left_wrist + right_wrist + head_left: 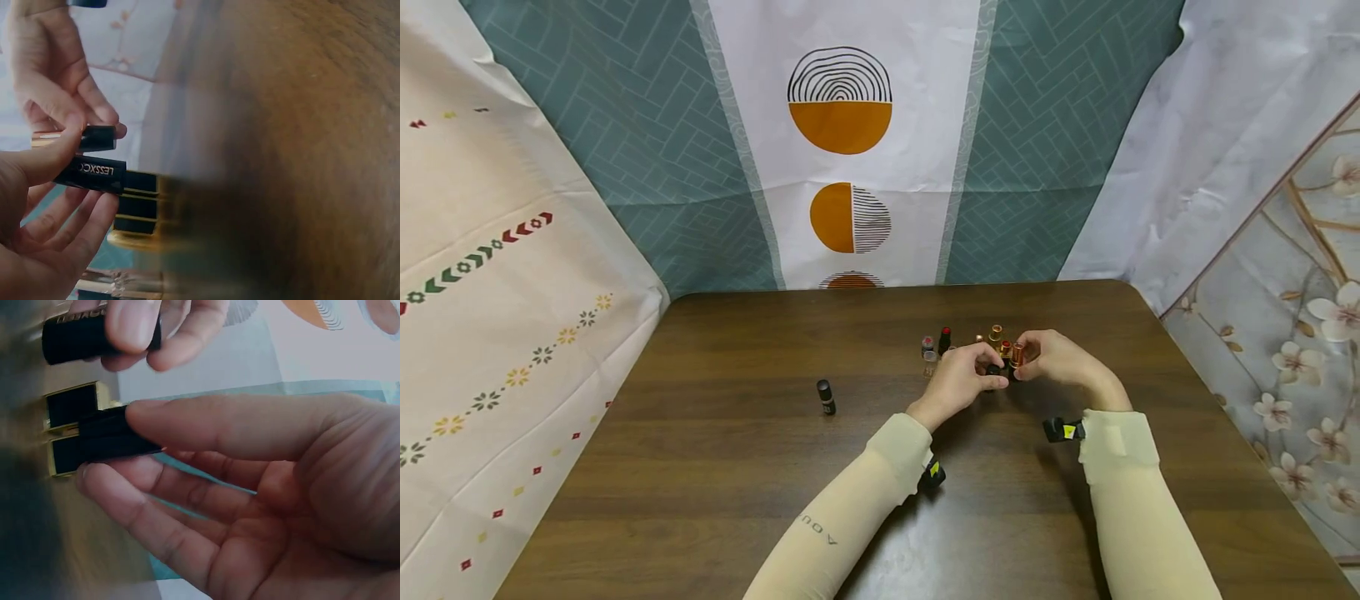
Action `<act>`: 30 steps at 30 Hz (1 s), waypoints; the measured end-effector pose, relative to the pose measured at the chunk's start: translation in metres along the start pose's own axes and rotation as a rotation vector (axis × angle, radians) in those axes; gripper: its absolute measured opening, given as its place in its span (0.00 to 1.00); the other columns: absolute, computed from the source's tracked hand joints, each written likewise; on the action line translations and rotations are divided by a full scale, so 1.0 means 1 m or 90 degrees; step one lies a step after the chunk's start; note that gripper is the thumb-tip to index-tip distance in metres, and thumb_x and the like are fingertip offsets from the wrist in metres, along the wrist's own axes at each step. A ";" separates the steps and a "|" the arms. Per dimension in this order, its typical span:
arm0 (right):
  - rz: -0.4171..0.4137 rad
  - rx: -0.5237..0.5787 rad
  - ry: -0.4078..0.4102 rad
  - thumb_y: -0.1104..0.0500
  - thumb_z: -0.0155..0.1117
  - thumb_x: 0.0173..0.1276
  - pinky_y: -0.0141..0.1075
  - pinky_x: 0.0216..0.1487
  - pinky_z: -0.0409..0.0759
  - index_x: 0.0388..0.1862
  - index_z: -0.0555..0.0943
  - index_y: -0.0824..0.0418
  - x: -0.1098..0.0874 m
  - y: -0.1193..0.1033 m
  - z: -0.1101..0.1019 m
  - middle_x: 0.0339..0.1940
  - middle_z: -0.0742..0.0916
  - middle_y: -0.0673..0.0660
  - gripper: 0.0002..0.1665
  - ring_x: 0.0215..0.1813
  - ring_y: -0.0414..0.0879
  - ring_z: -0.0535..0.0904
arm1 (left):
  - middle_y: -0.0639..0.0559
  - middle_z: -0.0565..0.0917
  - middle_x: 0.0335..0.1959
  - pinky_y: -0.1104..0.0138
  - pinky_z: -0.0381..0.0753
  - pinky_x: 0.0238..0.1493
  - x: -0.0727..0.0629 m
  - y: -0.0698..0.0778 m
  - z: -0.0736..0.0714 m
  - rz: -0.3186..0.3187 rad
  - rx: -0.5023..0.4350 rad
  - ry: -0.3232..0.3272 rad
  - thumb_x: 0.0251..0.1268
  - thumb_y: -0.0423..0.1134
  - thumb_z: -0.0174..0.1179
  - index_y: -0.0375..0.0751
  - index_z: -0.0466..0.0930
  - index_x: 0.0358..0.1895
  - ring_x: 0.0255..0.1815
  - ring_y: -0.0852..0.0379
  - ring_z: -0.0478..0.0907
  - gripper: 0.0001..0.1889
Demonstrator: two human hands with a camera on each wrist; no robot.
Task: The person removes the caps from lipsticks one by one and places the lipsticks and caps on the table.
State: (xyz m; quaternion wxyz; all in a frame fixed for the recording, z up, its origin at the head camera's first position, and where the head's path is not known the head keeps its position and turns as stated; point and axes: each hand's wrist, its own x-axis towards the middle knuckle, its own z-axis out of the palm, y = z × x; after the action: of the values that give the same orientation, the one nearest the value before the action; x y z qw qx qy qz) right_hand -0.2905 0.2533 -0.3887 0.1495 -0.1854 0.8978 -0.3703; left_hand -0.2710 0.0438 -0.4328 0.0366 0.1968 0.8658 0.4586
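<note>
My left hand (957, 377) pinches a black lipstick cap (95, 175) with pale lettering between thumb and fingers. Close beside it, my right hand (1062, 357) grips a lipstick tube (99, 138) by its black base. That tube's upper part is shiny copper and stands upright in the head view. Gold-trimmed black lipsticks (72, 407) stand right behind the held pieces. In the right wrist view, the thumb and fingers hide part of the tube.
A red-topped black lipstick (945, 340) and small clear-bodied ones (928, 345) stand left of the gold group. Apart from them, a black lipstick (826, 397) stands on the wooden table (737, 483). Cloth hangs behind the table's back edge.
</note>
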 end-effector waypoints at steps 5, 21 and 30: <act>-0.016 0.009 -0.013 0.67 0.73 0.55 0.39 0.36 0.76 0.39 0.79 0.67 0.001 0.013 0.004 0.30 0.83 0.56 0.14 0.33 0.48 0.77 | 0.60 0.85 0.38 0.71 0.76 0.40 0.006 -0.002 0.011 -0.002 0.066 0.004 0.62 0.43 0.75 0.51 0.86 0.44 0.36 0.65 0.77 0.10; 0.069 0.065 -0.034 0.74 0.70 0.61 0.48 0.38 0.88 0.47 0.76 0.75 0.004 0.019 0.024 0.36 0.82 0.64 0.17 0.35 0.52 0.83 | 0.58 0.87 0.43 0.63 0.78 0.54 0.007 -0.008 0.022 -0.012 0.095 0.003 0.65 0.41 0.74 0.50 0.85 0.45 0.43 0.61 0.82 0.09; 0.065 0.083 -0.028 0.75 0.70 0.59 0.48 0.37 0.87 0.48 0.74 0.74 0.005 0.020 0.026 0.36 0.82 0.63 0.19 0.34 0.51 0.82 | 0.58 0.87 0.46 0.69 0.80 0.48 0.009 -0.008 0.024 -0.001 0.088 -0.004 0.65 0.40 0.74 0.50 0.85 0.47 0.46 0.61 0.82 0.10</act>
State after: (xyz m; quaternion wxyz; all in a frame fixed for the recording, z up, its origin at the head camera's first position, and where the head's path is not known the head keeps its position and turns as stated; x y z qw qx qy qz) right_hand -0.2889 0.2482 -0.4221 0.1999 -0.1372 0.8766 -0.4157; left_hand -0.2756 0.0613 -0.4521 0.0257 0.1995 0.8954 0.3972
